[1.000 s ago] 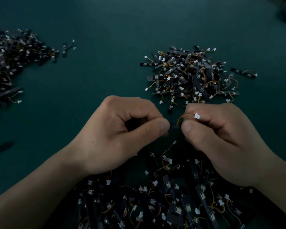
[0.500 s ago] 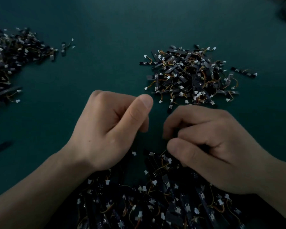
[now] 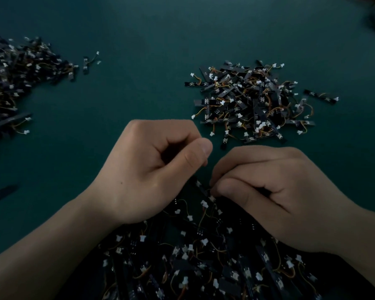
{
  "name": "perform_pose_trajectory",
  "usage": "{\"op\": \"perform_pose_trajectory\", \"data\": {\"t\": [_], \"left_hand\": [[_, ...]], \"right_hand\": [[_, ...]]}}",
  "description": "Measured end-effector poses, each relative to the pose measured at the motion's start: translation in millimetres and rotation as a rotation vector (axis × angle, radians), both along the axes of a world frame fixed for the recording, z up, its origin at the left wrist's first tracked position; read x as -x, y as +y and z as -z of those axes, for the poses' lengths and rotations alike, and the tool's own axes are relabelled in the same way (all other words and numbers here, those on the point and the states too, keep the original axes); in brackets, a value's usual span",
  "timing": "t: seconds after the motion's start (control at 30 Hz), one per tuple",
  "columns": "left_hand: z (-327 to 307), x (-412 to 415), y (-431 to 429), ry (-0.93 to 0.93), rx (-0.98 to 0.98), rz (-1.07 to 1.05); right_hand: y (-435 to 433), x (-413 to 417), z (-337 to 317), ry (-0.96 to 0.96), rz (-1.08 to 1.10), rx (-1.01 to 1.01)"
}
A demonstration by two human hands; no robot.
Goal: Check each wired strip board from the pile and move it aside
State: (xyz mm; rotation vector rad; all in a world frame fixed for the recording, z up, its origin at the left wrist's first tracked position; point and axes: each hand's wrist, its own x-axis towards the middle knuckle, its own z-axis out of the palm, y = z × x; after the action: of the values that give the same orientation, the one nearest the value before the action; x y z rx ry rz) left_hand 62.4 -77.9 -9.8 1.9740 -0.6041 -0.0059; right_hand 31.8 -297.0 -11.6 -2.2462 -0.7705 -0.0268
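Seen from above, two bare hands meet at the far edge of the near pile [image 3: 193, 256], a heap of black wired strip boards with orange leads and white plugs on a dark green table top [image 3: 139, 29].

The left hand [image 3: 156, 169] hovers just over the pile's far left edge. Its fingers are curled into a loose fist with the thumb laid against the forefinger, and nothing shows in its grasp.

The right hand [image 3: 286, 200] lies over the pile's far right part. Its fingers are curled and their tips point down onto a black strip [image 3: 200, 188] at the pile's far edge. Whether thumb and forefinger pinch that strip cannot be told.

Beyond the near pile and slightly to its right lies a second pile [image 3: 251, 105] of the same boards, well apart from it. A single board [image 3: 322, 96] lies just to the right of that heap.

Far to the left of the near pile a third pile [image 3: 13, 83] runs off the frame's edge. A stray board [image 3: 86, 64] sits beside its right end.
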Motion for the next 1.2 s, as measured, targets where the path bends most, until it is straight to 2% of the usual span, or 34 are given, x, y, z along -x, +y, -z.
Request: {"op": "perform_pose_trajectory", "data": {"t": [0.13,0.3,0.47,0.63,0.7,1.03,1.2], "left_hand": [[-1.7,0.8,-3.7,-0.015,-0.092,-0.032],[-4.6,1.5,-4.5,0.007,-0.189,0.07],[-2.8,1.2,-3.7,-0.005,-0.227,0.122],[-2.0,1.6,-4.1,0.004,-0.151,0.033],[-0.5,1.4,-4.9,0.003,-0.135,0.002],[1.5,2.1,-4.1,0.004,-0.12,0.032],[2.3,1.1,-3.3,0.024,-0.061,0.041]], "right_hand": [[-0.9,-0.9,-1.6,-0.028,0.073,-0.108],[-2.4,-1.7,-3.4,-0.041,0.179,-0.205],[-2.4,-2.3,-1.4,-0.051,0.191,-0.236],[-3.8,-1.4,4.0,-0.156,0.283,-0.259],[-4.6,-1.0,4.1,-0.12,0.253,-0.289],[-3.2,-0.9,-0.7,-0.001,0.163,-0.174],[-1.0,1.5,-0.2,0.029,0.262,-0.206]]}}
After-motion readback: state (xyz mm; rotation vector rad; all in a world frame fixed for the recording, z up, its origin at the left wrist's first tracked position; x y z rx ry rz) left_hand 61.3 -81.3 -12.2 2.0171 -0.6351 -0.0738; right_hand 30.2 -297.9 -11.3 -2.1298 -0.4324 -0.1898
